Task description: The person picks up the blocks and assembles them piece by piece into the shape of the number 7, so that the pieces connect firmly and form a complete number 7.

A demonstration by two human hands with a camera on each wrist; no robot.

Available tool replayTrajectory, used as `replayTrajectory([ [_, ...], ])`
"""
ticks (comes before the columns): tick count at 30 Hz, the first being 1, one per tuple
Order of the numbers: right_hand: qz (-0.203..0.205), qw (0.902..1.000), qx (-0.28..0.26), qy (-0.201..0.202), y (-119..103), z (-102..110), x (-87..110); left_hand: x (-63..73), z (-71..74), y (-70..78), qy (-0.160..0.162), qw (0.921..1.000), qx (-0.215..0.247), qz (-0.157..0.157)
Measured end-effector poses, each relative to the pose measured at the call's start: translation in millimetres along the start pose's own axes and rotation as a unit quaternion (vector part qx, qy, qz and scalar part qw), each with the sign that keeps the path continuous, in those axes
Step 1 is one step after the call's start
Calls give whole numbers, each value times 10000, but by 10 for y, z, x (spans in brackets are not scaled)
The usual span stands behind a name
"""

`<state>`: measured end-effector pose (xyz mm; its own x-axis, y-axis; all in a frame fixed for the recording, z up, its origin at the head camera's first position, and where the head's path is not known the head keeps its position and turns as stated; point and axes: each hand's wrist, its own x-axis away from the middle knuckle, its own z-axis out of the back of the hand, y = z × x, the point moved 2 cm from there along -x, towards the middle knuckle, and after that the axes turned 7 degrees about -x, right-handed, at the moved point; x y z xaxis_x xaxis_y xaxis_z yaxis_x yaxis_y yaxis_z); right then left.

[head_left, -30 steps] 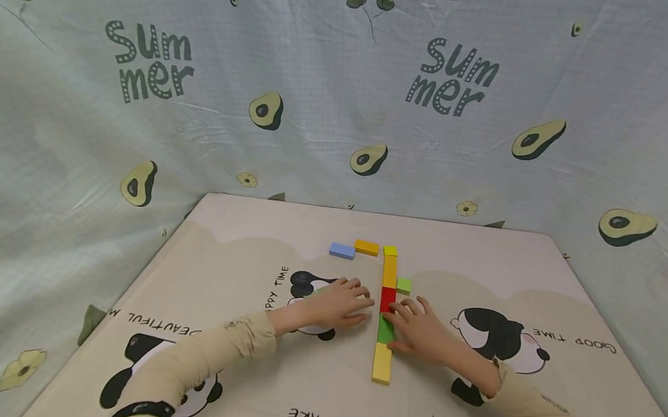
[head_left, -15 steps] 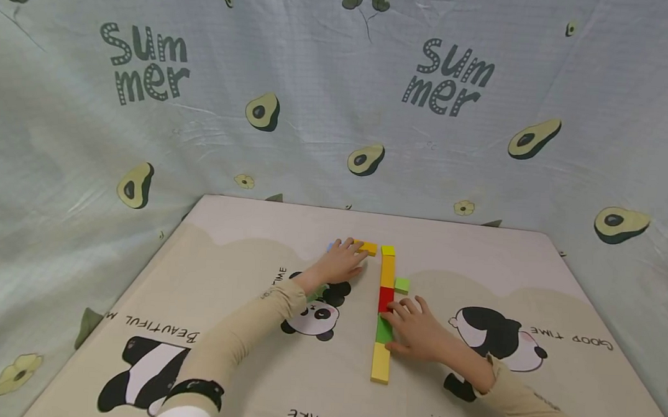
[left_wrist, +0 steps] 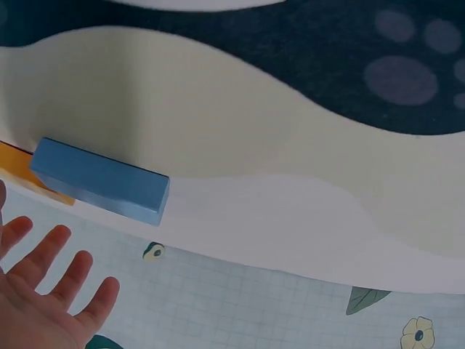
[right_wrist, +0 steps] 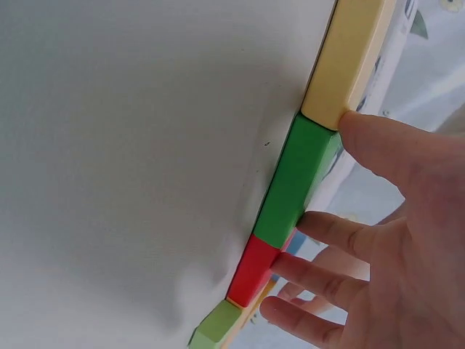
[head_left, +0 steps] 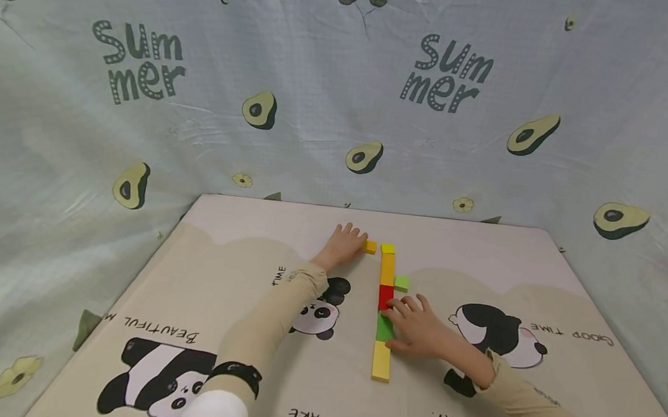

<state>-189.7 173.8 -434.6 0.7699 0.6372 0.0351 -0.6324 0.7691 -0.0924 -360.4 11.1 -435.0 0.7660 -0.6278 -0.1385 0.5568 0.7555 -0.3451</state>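
Observation:
My left hand (head_left: 345,243) reaches to the far part of the table, right at an orange block (head_left: 370,247) partly covered by it. In the left wrist view its fingers are spread beside a blue block (left_wrist: 102,178), which the hand hides from the head camera. My right hand (head_left: 421,329) rests along the right side of a straight row of blocks, its fingertips at the red block (head_left: 385,296) and green block (head_left: 385,329). Its thumb touches the pale yellow block (right_wrist: 345,65) near the green one. Farther up the row are a yellow-orange block (head_left: 387,269) and a small yellow block (head_left: 387,249).
A light green block (head_left: 401,283) sits against the right side of the row. The table (head_left: 244,223) has a cover printed with pandas and lettering. Behind it hangs a cloth (head_left: 312,64) with avocados on it.
My left hand has moved away from beside the row to the far blocks, now covering the blue one and part of the orange one. The right hand stays at the row.

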Motion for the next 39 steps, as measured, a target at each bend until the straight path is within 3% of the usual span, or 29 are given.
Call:
replayTrajectory([
  [11,-3,10000,-70,-9,2,4,2,-69,-120,-36,-194,9998,-100,-23],
  [15,27,10000,-50,-5,4,0,-7,-115,-132,-40,-465,9989,25,15],
  [18,7,10000,-66,-11,6,-4,-14,-162,-185,-50,-336,9994,-115,48],
  [19,0,10000,-74,-7,4,-6,-15,-171,-239,-59,-263,9995,-159,59],
  [20,-17,10000,-83,-13,4,-9,-15,-237,-415,-72,-33,9996,-279,38],
  [22,-69,9999,-98,-38,0,-16,-11,-299,-554,-71,-76,9992,-394,58],
  [24,-103,9999,-103,-65,-8,-26,-3,-326,-623,-63,-316,9991,-277,86],
  [26,-126,9998,-100,-87,-12,-22,4,-325,-607,-53,-460,9988,-132,111],
  [27,-130,9998,-102,-91,-15,-19,6,-251,-436,-36,-649,9977,-2,168],
  [31,-115,9998,-99,-106,-21,-18,15,-65,-176,-7,-470,9988,55,151],
  [34,-112,9998,-99,-90,-21,-18,16,0,-109,2,-477,9988,-6,136],
  [39,-99,9999,-105,-21,-24,-2,11,-3,-132,-18,-330,9992,-158,170],
])
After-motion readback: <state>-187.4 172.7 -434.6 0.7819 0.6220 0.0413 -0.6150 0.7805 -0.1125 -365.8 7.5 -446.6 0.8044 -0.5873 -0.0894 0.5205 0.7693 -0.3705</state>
